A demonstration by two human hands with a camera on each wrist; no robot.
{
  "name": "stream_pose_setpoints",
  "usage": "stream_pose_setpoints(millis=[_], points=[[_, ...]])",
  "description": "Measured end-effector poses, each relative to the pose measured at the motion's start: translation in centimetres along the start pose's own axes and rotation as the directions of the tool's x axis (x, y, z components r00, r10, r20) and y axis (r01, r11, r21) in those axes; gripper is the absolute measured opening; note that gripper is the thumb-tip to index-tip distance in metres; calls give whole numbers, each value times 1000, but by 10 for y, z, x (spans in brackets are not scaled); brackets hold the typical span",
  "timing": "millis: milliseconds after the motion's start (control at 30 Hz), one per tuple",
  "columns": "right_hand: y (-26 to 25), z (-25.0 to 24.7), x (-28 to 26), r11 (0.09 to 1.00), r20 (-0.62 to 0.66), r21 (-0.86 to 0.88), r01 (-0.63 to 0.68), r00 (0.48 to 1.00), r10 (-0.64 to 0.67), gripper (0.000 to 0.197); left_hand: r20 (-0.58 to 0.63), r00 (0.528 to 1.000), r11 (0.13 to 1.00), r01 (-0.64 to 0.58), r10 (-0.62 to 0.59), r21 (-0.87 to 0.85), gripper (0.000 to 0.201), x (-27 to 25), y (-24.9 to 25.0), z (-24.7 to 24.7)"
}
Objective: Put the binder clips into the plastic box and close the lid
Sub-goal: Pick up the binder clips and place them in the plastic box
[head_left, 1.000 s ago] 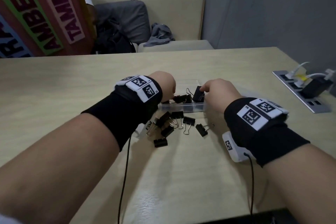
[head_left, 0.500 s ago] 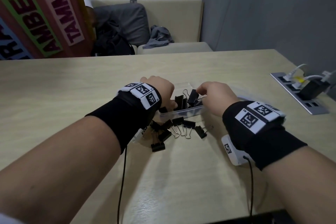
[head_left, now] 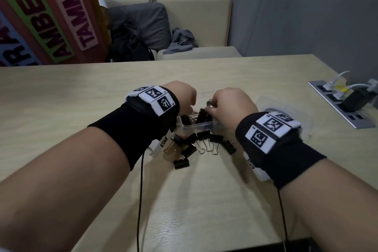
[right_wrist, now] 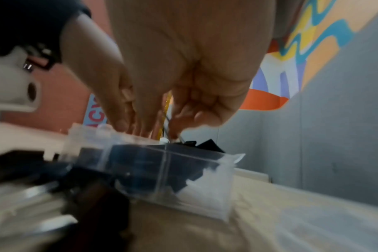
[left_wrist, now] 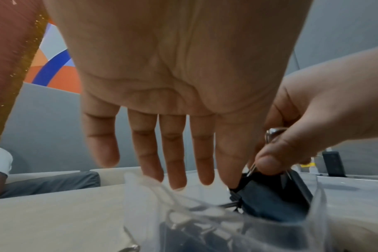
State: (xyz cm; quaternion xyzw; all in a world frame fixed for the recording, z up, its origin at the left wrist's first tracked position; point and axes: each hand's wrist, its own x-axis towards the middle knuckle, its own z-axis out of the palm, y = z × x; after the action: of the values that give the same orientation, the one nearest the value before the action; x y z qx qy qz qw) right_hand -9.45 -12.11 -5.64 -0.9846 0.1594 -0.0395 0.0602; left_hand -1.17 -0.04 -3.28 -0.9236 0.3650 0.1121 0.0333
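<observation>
A clear plastic box (head_left: pixel 199 126) (left_wrist: pixel 244 228) (right_wrist: pixel 162 172) sits mid-table with black binder clips inside. My right hand (head_left: pixel 231 106) (left_wrist: pixel 276 158) (right_wrist: pixel 177 126) pinches the wire handles of a black binder clip (head_left: pixel 203 115) (left_wrist: pixel 272 199) and holds it in the box's right end. My left hand (head_left: pixel 184 96) (left_wrist: pixel 173 162) hovers over the box's left side with straight fingers, holding nothing; its index finger touches the clip. Several loose binder clips (head_left: pixel 196 145) lie in front of the box. The clear lid (head_left: pixel 286 106) lies right of the box, partly hidden by my right wrist.
A metal power strip (head_left: pixel 343 106) with white plugs and a black adapter sits at the table's right edge. Black cables (head_left: pixel 141 200) trail from both wristbands toward the near edge. Beyond the table is a beige bench with a grey cushion and clothing.
My right hand has lowered its clip from above the rim into the box. The left hand has shifted slightly over the box's left side.
</observation>
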Motion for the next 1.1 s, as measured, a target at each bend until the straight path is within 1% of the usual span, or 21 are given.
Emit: stream_pose_setpoints(millis=[67, 100, 167, 233, 333, 400, 467, 533, 567, 600, 700, 733, 800, 900, 967, 1033, 1100], points=[[-3, 1, 0, 998, 116, 67, 3, 993, -11, 36, 28, 1000, 1000, 3, -3, 13, 35, -1, -5, 2], [-4, -1, -1, 994, 160, 110, 1, 987, -19, 34, 31, 1000, 1000, 2, -2, 13, 35, -2, -7, 3], [-2, -7, -3, 985, 212, 170, -7, 977, -30, 26, 21, 1000, 1000, 0, 0, 0, 35, -3, -11, 3], [2, -12, -3, 981, 235, 192, -24, 972, -22, 27, 11, 1000, 1000, -7, 7, -15, 34, -4, -13, 2], [5, -13, -2, 982, 180, 178, -56, 983, 23, 31, 3, 1000, 1000, -15, 15, -18, 35, -7, -13, 1], [5, -11, -2, 983, 151, 181, -21, 989, -6, 34, 21, 999, 1000, -26, 26, -10, 38, -8, -13, 2], [2, -11, -2, 987, 199, 154, 42, 977, -73, 34, 41, 999, 1000, -30, 30, -3, 42, -10, -13, 2], [-2, -14, -2, 993, 245, 73, 88, 964, -104, 29, 56, 998, 1000, -28, 28, -10, 45, -11, -14, 2], [-4, -14, -1, 994, 235, 30, 107, 966, -111, 26, 63, 998, 999, -25, 27, -19, 47, -12, -15, 2], [-4, -14, -1, 993, 200, -1, 121, 973, -118, 24, 71, 997, 999, -22, 24, -32, 49, -13, -15, 1], [-4, -8, -2, 985, 61, -80, 153, 987, -149, 20, 100, 995, 998, -6, 13, -66, 57, -15, -17, 0], [-5, -6, -2, 981, 52, -113, 155, 987, -150, 20, 105, 994, 998, -2, 9, -66, 60, -16, -17, 0], [-7, -3, 0, 979, 74, -148, 138, 989, -128, 21, 110, 994, 999, 7, -2, -42, 67, -16, -16, 2], [-8, -5, 3, 998, 144, -30, 61, 988, -56, 24, 102, 995, 1000, 5, -6, 3, 72, -15, -12, 5], [-6, -7, 2, 998, 169, 55, 38, 985, -47, 24, 98, 995, 1000, 2, -4, 19, 73, -14, -11, 7], [-4, -9, -3, 991, 106, 131, 13, 994, -27, 20, 85, 996, 999, 0, -3, 38, 74, -13, -10, 10], [-1, -14, -11, 980, 55, 196, -35, 998, 24, 14, 59, 998, 998, -3, 0, 55, 74, -12, -9, 13]])
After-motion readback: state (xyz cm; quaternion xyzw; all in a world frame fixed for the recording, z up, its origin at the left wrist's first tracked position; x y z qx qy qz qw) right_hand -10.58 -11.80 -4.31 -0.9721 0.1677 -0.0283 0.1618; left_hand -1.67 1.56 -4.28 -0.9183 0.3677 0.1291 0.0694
